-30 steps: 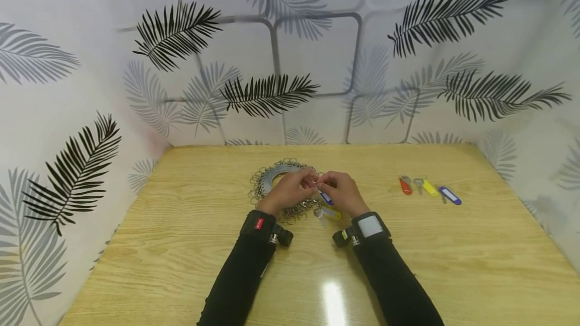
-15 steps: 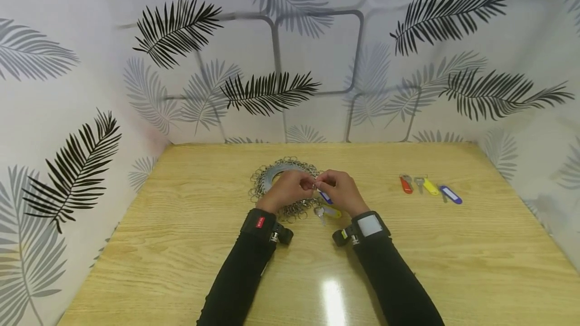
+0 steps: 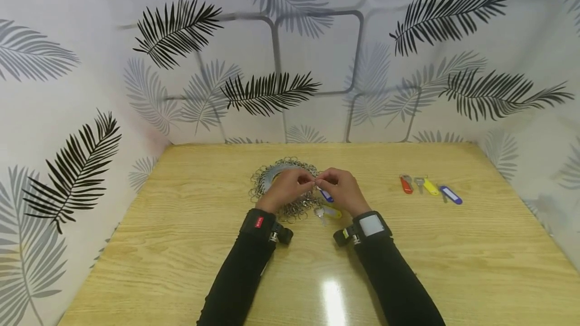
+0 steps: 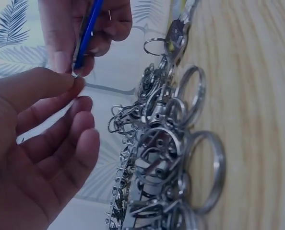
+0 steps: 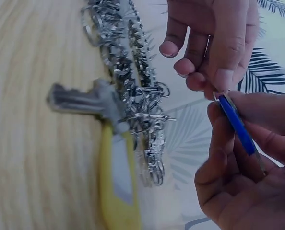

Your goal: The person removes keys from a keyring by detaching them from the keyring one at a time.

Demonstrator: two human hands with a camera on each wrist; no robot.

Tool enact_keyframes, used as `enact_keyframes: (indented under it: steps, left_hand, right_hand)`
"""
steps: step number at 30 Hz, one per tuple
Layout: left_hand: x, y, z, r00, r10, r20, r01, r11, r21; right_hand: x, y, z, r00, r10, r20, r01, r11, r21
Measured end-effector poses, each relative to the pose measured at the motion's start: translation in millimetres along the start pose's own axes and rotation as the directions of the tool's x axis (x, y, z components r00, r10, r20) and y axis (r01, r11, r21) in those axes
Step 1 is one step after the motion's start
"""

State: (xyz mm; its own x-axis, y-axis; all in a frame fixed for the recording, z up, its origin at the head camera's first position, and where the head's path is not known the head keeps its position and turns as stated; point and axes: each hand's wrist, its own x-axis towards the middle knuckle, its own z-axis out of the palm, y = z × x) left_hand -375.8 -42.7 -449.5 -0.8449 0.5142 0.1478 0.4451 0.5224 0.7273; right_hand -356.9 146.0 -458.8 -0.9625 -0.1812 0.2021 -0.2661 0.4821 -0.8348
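Blue key tag (image 5: 236,125) pinched in the right hand (image 3: 342,190), fingers curled round it, just right of frame centre. Left hand (image 3: 287,187) fingertips pinching the small ring (image 5: 218,96) at the tag's top end, both hands meeting above the pile of key rings (image 3: 281,190). Just below, a yellow-tagged key (image 3: 328,212) flat on the wooden table (image 3: 181,245). Far right: red, yellow and blue tagged keys (image 3: 430,189) in a row.

Both black-sleeved arms reach toward twelve o'clock; the left hand (image 3: 287,188) and right hand (image 3: 343,189) meet fingertip to fingertip, pinching.
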Motion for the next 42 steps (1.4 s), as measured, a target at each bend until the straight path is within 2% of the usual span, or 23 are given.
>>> enact_keyframes:
  steps: [4, 8, 13, 16, 22, 24, 27, 31, 34, 37, 42]
  left_hand:
    - [0.7, -1.0, -1.5, 0.998, -0.004, -0.056, -0.001, 0.996, -0.084]
    - [3.1, -1.2, -2.4, 0.994, -0.035, -0.101, 0.011, 0.974, -0.227]
    - [4.9, 0.8, -3.4, 0.991, -0.071, -0.109, 0.031, 0.941, -0.337]
    - [6.0, 3.7, -3.1, 0.993, -0.058, -0.107, 0.019, 0.942, -0.334]
    - [6.6, 5.2, -2.3, 0.994, -0.005, -0.108, -0.024, 0.964, -0.266]
    - [5.5, 5.1, -2.4, 0.994, -0.009, -0.110, -0.018, 0.971, -0.238]
    - [3.0, 5.9, -3.4, 0.993, -0.034, -0.111, 0.009, 0.977, -0.211]
    - [2.1, 4.4, -4.1, 0.995, -0.024, -0.096, 0.004, 0.979, -0.206]
    - [3.4, 2.4, -4.1, 0.997, -0.002, -0.077, -0.014, 0.979, -0.205]
    - [4.7, 0.3, -3.3, 0.998, 0.002, -0.069, -0.016, 0.979, -0.205]
    - [4.7, 0.5, -1.3, 0.997, -0.020, -0.069, 0.004, 0.974, -0.227]
  right_hand:
    - [0.5, 0.5, -3.6, 0.999, -0.024, 0.045, 0.017, 0.989, 0.148]
    - [1.6, 4.2, -6.1, 0.994, 0.028, 0.108, -0.059, 0.955, 0.292]
    - [0.5, 3.3, -8.1, 0.982, 0.102, 0.160, -0.152, 0.928, 0.340]
    - [-1.4, 1.3, -11.1, 0.976, 0.137, 0.166, -0.186, 0.927, 0.326]
    - [-1.3, 1.7, -22.9, 0.979, 0.145, 0.145, -0.172, 0.964, 0.201]
    - [-0.5, 7.8, -32.4, 0.978, 0.160, 0.134, -0.179, 0.972, 0.153]
    - [0.5, 22.4, -55.5, 0.969, 0.233, 0.079, -0.239, 0.967, 0.088]
    - [-0.8, 43.4, -95.8, 0.938, 0.344, -0.040, -0.346, 0.938, -0.038]
    - [-2.7, 53.2, -119.7, 0.921, 0.373, -0.115, -0.388, 0.906, -0.168]
    - [-3.1, 59.8, -132.8, 0.918, 0.368, -0.149, -0.397, 0.867, -0.303]
    - [-1.7, 70.3, -139.3, 0.915, 0.364, -0.172, -0.402, 0.808, -0.430]
